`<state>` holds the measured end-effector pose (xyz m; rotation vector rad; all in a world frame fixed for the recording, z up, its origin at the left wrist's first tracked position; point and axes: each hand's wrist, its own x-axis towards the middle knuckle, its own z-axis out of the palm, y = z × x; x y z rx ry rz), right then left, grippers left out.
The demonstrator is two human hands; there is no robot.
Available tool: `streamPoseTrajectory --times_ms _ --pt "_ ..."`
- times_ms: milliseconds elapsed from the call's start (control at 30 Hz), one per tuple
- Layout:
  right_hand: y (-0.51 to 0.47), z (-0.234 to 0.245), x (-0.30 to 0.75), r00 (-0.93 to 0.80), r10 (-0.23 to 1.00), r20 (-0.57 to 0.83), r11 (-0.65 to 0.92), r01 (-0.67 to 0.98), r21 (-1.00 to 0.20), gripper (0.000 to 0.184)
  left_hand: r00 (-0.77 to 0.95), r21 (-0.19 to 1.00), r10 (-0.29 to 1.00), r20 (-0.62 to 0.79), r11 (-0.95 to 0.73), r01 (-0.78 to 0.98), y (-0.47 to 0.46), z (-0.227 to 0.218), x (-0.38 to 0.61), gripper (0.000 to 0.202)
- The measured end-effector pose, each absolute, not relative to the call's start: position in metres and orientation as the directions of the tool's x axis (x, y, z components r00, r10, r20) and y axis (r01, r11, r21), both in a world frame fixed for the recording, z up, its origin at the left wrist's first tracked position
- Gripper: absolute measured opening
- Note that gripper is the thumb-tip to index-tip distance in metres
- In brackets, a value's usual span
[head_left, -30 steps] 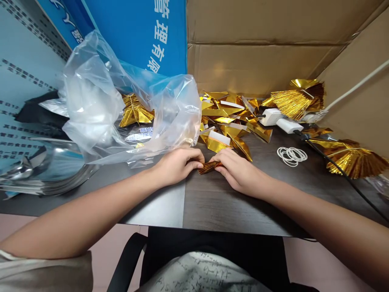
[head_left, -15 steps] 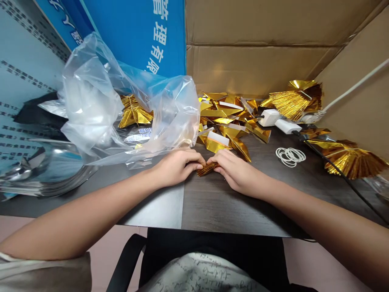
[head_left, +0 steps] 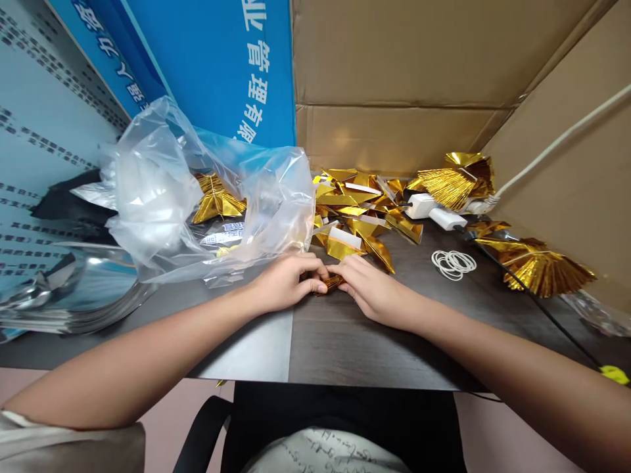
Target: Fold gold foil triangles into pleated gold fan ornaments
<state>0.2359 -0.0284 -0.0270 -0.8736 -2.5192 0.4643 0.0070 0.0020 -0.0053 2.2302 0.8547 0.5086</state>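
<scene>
Hands: the left hand [head_left: 284, 284] and the right hand [head_left: 371, 292] are both curled closed, meeting near the middle of the desk and pinching one small piece between them from either end.

Held piece: a pleated gold foil strip [head_left: 329, 285], folded into a narrow ridged bundle. Fingers hide most of it, and only a short coppery stretch shows between the hands.

Surface: a dark wood-grain desk [head_left: 340, 348].

Foil nearby: a heap of creased, angular gold foil pieces [head_left: 352, 226] lies just beyond the hands, some edged with white strips. To the right sit two finely ridged gold foil fans [head_left: 456, 185] [head_left: 539, 269].

Small items: a loop of thin white rubber bands [head_left: 453, 264], a white charger [head_left: 421, 205] and a black cable [head_left: 537, 295] lie on the right.

In the way: a crumpled clear plastic bag [head_left: 162, 190] slumps left of the heap, partly covering a folded gold foil star [head_left: 217, 207].

Behind: a stack of silver foil sheets [head_left: 64, 292] curves at far left, beside a blue printed board [head_left: 211, 66], and corrugated cardboard [head_left: 394, 59] walls off the back.
</scene>
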Motion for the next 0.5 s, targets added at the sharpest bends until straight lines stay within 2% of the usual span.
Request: streamPoseTrajectory --times_ms 200,267,367,500 --pt "-0.026 -0.028 0.235 -0.711 0.634 0.304 0.754 0.481 -0.447 0.020 0.674 0.730 0.734 0.087 -0.508 0.458 0.001 -0.007 0.007 0.008" --pt "-0.026 -0.029 0.236 -0.710 0.630 0.313 0.758 0.475 -0.448 0.018 0.671 0.711 0.732 0.120 -0.535 0.457 0.001 -0.008 0.006 0.005" --pt "-0.026 -0.029 0.239 -0.711 0.616 0.339 0.774 0.467 -0.428 0.018 0.636 0.632 0.748 0.190 -0.589 0.503 0.001 -0.010 0.006 0.017" --pt "-0.026 -0.024 0.247 -0.727 0.619 0.297 0.763 0.465 -0.450 0.018 0.559 0.483 0.812 0.166 -0.561 0.672 0.007 -0.014 0.013 0.036"
